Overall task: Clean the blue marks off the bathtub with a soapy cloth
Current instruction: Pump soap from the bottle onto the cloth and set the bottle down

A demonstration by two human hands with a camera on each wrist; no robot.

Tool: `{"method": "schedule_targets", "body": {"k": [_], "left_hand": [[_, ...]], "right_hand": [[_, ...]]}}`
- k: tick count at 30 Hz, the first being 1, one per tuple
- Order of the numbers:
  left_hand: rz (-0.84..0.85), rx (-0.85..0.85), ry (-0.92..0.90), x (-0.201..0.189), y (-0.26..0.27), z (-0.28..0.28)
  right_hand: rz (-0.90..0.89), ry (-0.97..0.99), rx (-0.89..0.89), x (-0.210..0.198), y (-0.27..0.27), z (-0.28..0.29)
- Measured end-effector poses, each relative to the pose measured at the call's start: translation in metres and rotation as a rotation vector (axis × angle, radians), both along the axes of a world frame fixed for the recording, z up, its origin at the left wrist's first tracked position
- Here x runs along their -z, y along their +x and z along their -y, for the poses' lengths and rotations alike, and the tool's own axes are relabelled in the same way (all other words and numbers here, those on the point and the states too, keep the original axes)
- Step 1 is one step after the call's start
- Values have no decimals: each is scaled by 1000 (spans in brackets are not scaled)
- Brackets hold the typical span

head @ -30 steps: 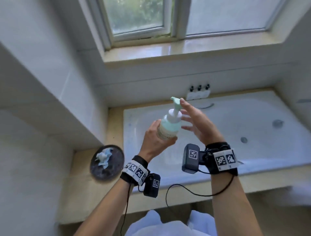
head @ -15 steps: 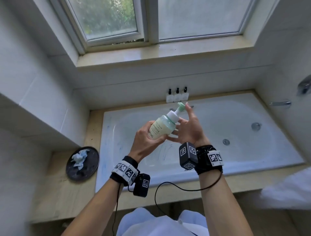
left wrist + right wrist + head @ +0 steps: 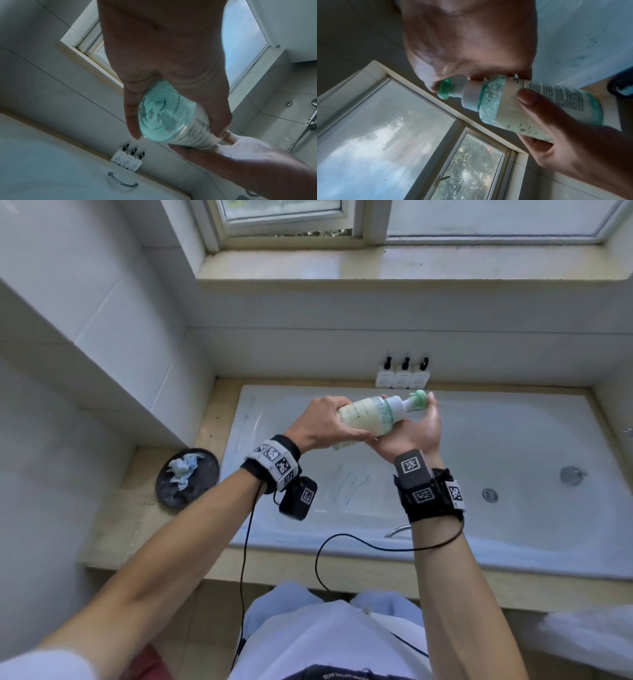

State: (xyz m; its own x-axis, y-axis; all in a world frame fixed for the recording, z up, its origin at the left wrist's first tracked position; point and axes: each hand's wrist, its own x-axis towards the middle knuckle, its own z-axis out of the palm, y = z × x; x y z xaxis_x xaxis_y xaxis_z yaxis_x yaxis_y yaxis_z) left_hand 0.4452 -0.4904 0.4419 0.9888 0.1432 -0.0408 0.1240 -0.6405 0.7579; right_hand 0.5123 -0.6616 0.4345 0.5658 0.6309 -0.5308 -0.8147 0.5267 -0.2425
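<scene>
My left hand (image 3: 325, 422) grips a pale green pump soap bottle (image 3: 366, 414) and holds it sideways over the white bathtub (image 3: 513, 440). Its green pump head (image 3: 418, 400) points right, against the fingers of my right hand (image 3: 414, 429), which is cupped palm-up beneath it. In the left wrist view white foam lies on the right palm (image 3: 248, 150), beyond the bottle (image 3: 171, 119). In the right wrist view the pump head (image 3: 444, 89) touches my fingers. Blue marks (image 3: 352, 481) streak the tub floor and its left end. A crumpled blue cloth (image 3: 185, 469) lies on a dark round plate (image 3: 202, 487).
Three small white bottles (image 3: 402, 376) stand on the tub's far ledge. A chrome grab handle (image 3: 397, 530) sits on the near wall, with the drain (image 3: 489, 494) and overflow (image 3: 570, 474) toward the right. A white towel (image 3: 589, 642) lies at lower right. A shower hose (image 3: 308, 124) hangs on the right wall.
The bottle has tipped from nearly upright to lying sideways with the nozzle pointing right. My right hand has turned palm-up under the pump head. The head view has swung down and left.
</scene>
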Motion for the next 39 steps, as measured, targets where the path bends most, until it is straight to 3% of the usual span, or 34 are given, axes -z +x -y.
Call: {"method": "schedule_targets", "body": {"k": [12,20,27,39], "left_hand": [[-2,-39,-50,10,51,-10],[-75,5,-20,16,70,-14],[-157,42,-45,18,86,-18],[-117,2,-13,22,120,-16]], "right_hand": [[-66,-20,174,-9,39,-21],[-97,-85,104,21,62,-25],[-189,-49,107,22,77,-24],[-45,-24,227,40,106,-30]]}}
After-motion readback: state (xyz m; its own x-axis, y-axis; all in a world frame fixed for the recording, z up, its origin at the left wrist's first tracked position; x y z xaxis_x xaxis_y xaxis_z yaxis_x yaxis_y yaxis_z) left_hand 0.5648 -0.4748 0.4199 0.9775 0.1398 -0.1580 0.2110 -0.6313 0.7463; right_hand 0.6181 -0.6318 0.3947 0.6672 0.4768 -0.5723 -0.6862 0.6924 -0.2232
